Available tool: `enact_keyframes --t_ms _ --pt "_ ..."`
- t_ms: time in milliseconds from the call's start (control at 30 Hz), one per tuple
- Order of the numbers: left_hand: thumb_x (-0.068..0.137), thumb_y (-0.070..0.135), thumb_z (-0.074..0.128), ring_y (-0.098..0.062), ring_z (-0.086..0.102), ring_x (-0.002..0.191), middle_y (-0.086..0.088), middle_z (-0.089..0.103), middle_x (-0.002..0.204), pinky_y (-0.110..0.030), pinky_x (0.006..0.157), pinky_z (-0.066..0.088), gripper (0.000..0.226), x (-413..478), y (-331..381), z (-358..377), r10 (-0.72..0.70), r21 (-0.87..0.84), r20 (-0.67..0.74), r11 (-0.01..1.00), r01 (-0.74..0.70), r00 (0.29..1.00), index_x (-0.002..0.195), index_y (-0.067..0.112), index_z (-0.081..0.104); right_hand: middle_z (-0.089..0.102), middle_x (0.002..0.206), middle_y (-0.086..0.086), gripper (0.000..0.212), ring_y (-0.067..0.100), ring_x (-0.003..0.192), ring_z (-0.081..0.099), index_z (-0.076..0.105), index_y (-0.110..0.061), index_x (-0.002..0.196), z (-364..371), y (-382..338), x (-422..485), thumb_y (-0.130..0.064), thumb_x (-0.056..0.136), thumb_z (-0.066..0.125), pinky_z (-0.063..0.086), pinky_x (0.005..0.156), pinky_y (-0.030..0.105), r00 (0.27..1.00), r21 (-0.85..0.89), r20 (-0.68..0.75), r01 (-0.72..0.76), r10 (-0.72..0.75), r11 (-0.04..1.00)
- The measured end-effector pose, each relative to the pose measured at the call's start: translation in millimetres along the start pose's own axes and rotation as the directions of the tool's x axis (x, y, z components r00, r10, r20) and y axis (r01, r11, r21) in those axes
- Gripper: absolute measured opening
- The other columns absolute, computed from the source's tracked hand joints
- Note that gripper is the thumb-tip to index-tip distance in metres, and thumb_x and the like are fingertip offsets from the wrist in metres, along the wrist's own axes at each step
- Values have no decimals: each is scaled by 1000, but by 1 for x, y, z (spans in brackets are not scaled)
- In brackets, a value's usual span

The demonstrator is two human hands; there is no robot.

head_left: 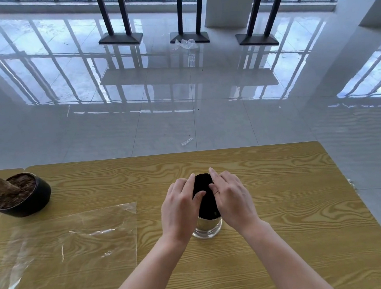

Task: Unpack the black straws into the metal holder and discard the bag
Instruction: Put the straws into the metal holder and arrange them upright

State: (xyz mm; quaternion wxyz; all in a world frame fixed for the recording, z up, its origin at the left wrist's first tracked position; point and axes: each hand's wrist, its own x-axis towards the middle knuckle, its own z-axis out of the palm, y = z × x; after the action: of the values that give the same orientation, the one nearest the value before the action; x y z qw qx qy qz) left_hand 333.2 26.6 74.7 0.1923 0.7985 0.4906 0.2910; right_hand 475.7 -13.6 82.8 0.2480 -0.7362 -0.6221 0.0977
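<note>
Left hand: the left hand (180, 204) is pressing against the 9 o'clock side of the straw bundle, fingers curled onto it and thumb lying across its front, so it is clamping on the straws.
Right hand: the right hand (231, 197) is cupping the 3 o'clock side of the same bundle, fingers spread over the top and thumb touching the front, likewise closing on the straws.
Black straws: the black straws (204, 196) are standing as one tight bundle between the two hands, lower ends sitting inside the holder, tops leaning slightly toward 12 o'clock.
Metal holder: the metal holder (207, 228) is standing upright on the bench, showing below the hands and between the wrists.
Bag: the bag (65, 252), clear plastic, is lying flat and empty on the bench at 9 o'clock of the holder, well apart from it.
Plant pot: a black plant pot (21, 195) with soil and a brown stump is sitting at 10 o'clock, just beyond the bag's far edge.
Bench: the bench (281, 205), of yellow wood grain, is carrying all of these.
Floor: the glossy tiled floor (180, 88) is stretching toward 12 o'clock.
</note>
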Motion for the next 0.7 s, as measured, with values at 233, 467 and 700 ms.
enact_keyframes --t_ms 233,467,700 --pt "86 26 75 -20 61 80 1 64 100 -26 64 47 51 -2 -6 -4 -49 -45 -3 998 49 999 133 12 60 63 111 1 51 20 108 57 43 -9 150 -4 0 -2 -25 102 53 50 85 29 1000 32 -5 1 -1 999" --pt "87 27 75 -13 56 71 3 64 97 -28 64 49 46 -2 -7 -1 -68 -79 -28 995 65 997 130 13 63 65 102 -2 44 20 103 61 55 -10 141 -2 -3 4 -27 101 58 52 78 31 997 71 -62 -34 39 997" --pt "81 24 81 -9 61 70 8 67 76 -39 68 54 13 2 -13 -2 -260 -279 -102 934 223 960 88 16 74 64 93 -6 44 15 91 61 58 -9 138 -3 3 4 -28 98 61 43 75 23 989 130 -91 -105 117 986"
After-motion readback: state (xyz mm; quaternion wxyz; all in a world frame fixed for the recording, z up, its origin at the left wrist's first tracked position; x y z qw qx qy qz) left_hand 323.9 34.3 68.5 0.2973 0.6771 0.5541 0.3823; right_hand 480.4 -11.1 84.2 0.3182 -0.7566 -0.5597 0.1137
